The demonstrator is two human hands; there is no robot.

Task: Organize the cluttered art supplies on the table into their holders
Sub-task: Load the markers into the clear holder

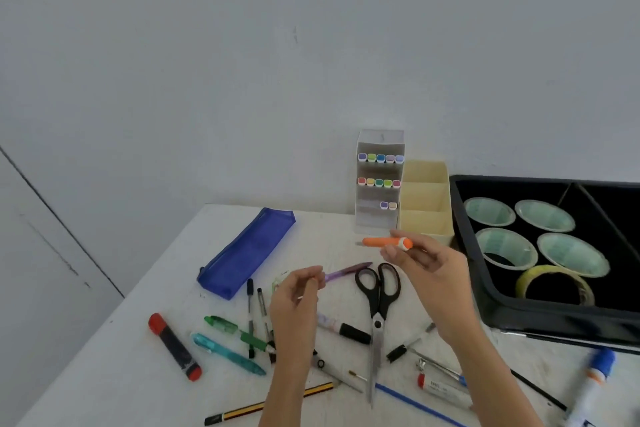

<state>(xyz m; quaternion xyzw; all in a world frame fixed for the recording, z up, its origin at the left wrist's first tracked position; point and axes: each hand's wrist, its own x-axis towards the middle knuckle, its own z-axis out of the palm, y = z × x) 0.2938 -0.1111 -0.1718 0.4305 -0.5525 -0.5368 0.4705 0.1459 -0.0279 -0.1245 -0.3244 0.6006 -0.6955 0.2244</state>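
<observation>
**A:** How are the hands posed?

**B:** Both forearms reach in from the near edge of the white, slightly scuffed surface (pixel 104 374). The right hand (pixel 429 267) is raised over the middle with its palm turned left. Its thumb and curled fingers grip an orange plastic marker with a white band (pixel 384 242). The marker lies level in the air, its narrow end pointing left.

**A:** And the other one?

**B:** The left hand (pixel 294 302) hovers lower with the wrist bent. Its fingertips are pinched on the end of a translucent purple pen (pixel 348 270), which slants up and to the right.

**A:** Where are the holders?

**B:** They stand at the far edge, against the wall. A white tiered plastic rack (pixel 379 218) stands upright, with rows of square pastel marker caps showing. A cream box with three compartments (pixel 426 218) sits against its right side. The orange marker is held just in front of both.

**A:** What else lies about?

**B:** A matte black tray (pixel 485 302) sits at the right edge, holding rolls of tape (pixel 545 215), four pale green and one yellowish. A blue mesh zip pouch (pixel 247 250) lies slanted toward the far left corner. Black-handled steel scissors (pixel 378 291) lie between the hands, blades pointing at the near edge. Toward the left edge are a stubby red-and-black highlighter (pixel 175 347), a teal translucent pen (pixel 225 352) and a green pen (pixel 235 329). A yellow-and-black striped pencil (pixel 277 404) lies by the near edge, passing under the left forearm.
</observation>
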